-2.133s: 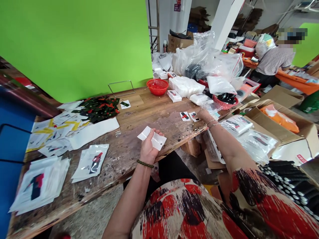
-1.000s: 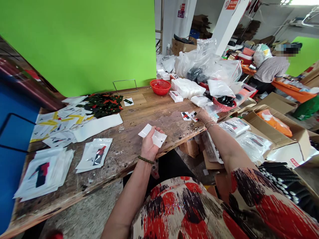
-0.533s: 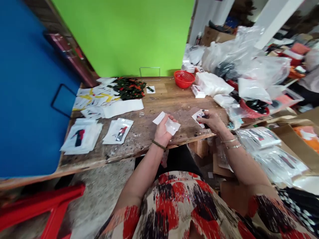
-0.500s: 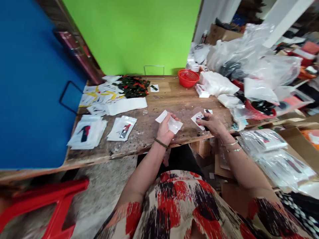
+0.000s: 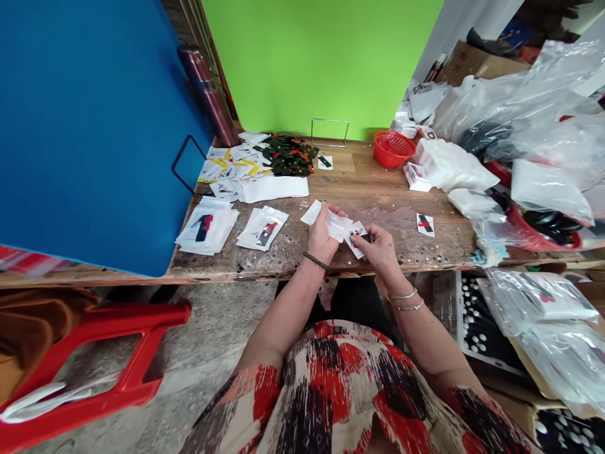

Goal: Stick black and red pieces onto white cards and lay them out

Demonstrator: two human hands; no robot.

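My left hand [image 5: 321, 234] is closed on a small clear plastic pouch [image 5: 338, 225] with a white paper piece behind it, held just above the wooden table [image 5: 378, 195]. My right hand [image 5: 380, 250] pinches a small white card with a red and black part [image 5: 358, 238], its edge touching the pouch. Another such card [image 5: 425, 224] lies on the table to the right.
Filled pouches lie in stacks at the left [image 5: 263, 228] [image 5: 207, 227]. A heap of black and red parts [image 5: 289, 155] and yellow-marked cards [image 5: 231, 166] sit at the back. A red basket [image 5: 392, 148], plastic bags [image 5: 496, 120] and a red stool [image 5: 104, 366] surround me.
My right hand picked a card off the table at the right and brought it left to the pouch in my left hand. My view swung left and downward.
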